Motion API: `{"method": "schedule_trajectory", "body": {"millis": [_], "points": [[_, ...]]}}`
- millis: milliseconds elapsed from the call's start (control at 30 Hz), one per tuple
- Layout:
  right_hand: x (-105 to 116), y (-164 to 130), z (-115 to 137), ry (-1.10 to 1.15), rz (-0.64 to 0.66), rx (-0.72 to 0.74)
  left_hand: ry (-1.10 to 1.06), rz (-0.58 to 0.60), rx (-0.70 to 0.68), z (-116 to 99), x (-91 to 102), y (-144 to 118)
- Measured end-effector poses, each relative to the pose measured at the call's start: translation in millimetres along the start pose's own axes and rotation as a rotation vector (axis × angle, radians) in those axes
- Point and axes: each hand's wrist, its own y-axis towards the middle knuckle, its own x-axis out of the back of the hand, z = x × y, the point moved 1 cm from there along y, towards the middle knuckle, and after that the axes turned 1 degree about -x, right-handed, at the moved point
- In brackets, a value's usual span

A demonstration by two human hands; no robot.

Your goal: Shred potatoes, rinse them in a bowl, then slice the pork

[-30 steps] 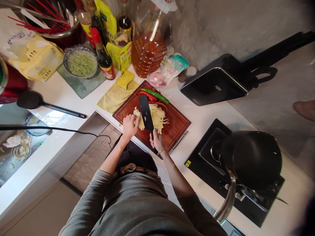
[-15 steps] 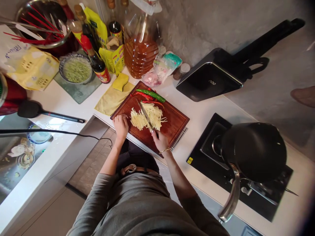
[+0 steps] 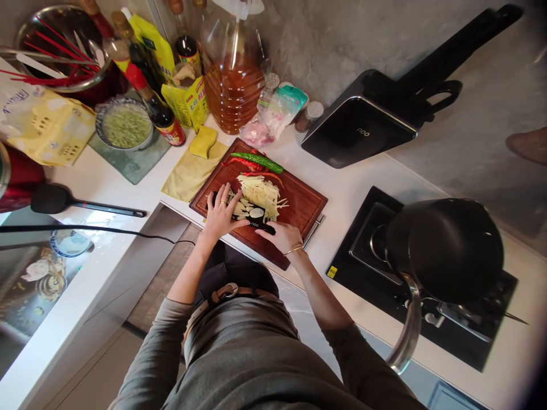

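On a wooden cutting board lies a pile of pale, thin-cut shreds; I cannot tell which vegetable. A black kitchen knife lies nearly flat at the near side of the pile, with some shreds on its blade. My right hand is closed around the knife's handle end. Fingers spread, my left hand rests over the blade's left part and touches the shreds there. Beyond the pile are a green chili and several red chilies.
A yellow cloth lies left of the board. Behind stand a big oil jug, sauce bottles and a bowl of green shreds. Rightward are a black knife block and a black pot on the stove.
The knife has turned from upright on its edge to nearly flat and come nearer me. My left hand has moved right from the board's edge onto the blade, fingers spreading.
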Motion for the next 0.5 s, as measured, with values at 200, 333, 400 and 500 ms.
{"method": "schedule_trajectory", "body": {"millis": [200, 333, 400, 500], "points": [[3, -4, -5, -0.026, 0.008, 0.090, 0.022, 0.059, -0.102, 17, -7.4, 13], [0, -10, -10, -0.049, -0.071, 0.167, 0.017, 0.025, -0.196, 28, -11.9, 26], [0, -14, -13, -0.066, -0.089, 0.187, 0.000, 0.007, -0.237, 31, -16.3, 33], [1, -20, -18, -0.088, -0.080, 0.177, -0.019, -0.021, -0.264, 31, -22.2, 47]]}}
